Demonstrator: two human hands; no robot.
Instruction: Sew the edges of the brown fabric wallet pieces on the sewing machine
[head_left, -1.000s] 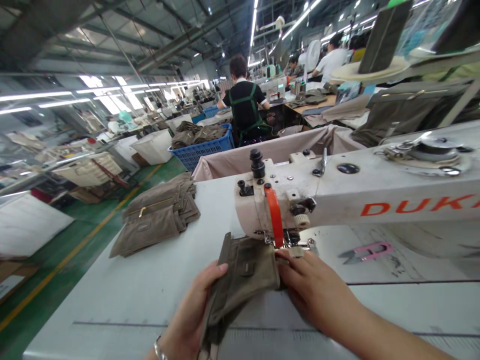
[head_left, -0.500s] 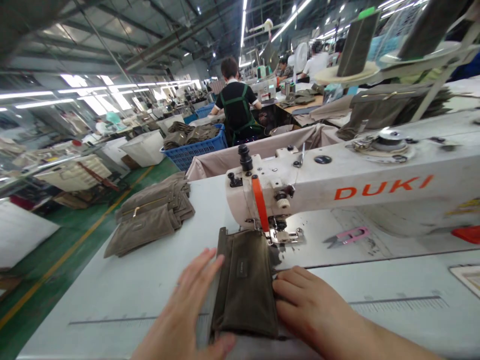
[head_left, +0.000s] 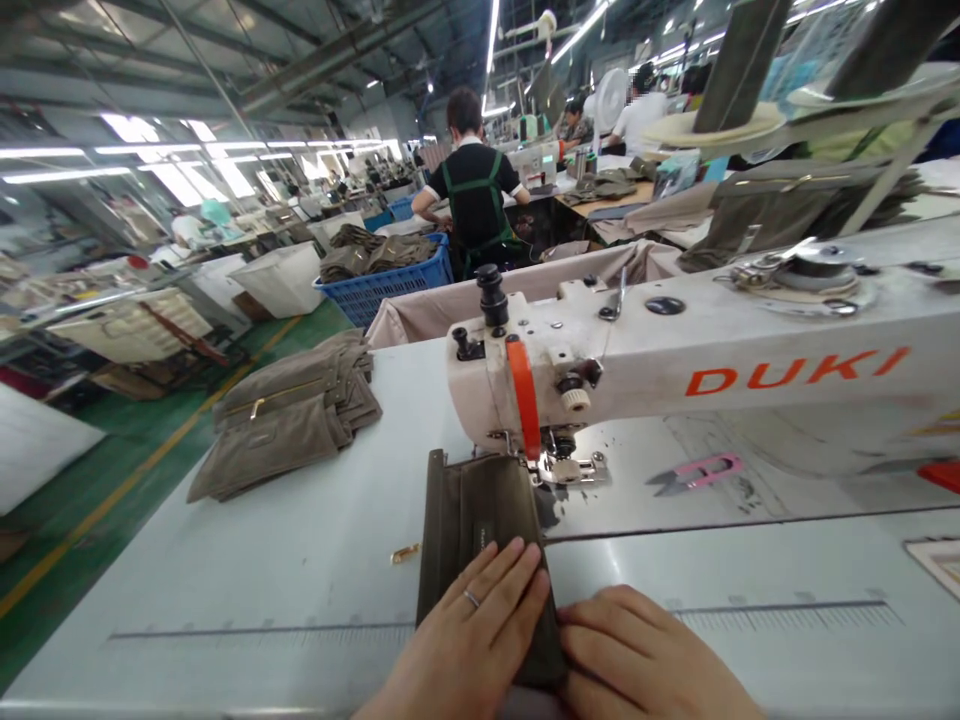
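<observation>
A dark olive-brown fabric bag piece with a small label patch lies lengthwise on the sewing table, its far right corner by the presser foot of the white sewing machine. My left hand, a ring on one finger, rests flat on top of the piece, fingers stretched out and partly covering the label. At the piece's near right edge, my right hand has its fingers curled in and closed on the fabric. A gold zipper pull sticks out at the left side of the piece.
Pink-handled thread snips lie under the machine arm. On the table's left is a stack of similar brown pieces. Beyond stand a blue basket of pieces and a co-worker's back. Thread cones rise upper right.
My left hand has moved right from beside the piece onto its top and lies flat. My right hand has shifted slightly nearer along the edge. The zipper pull has come into view.
</observation>
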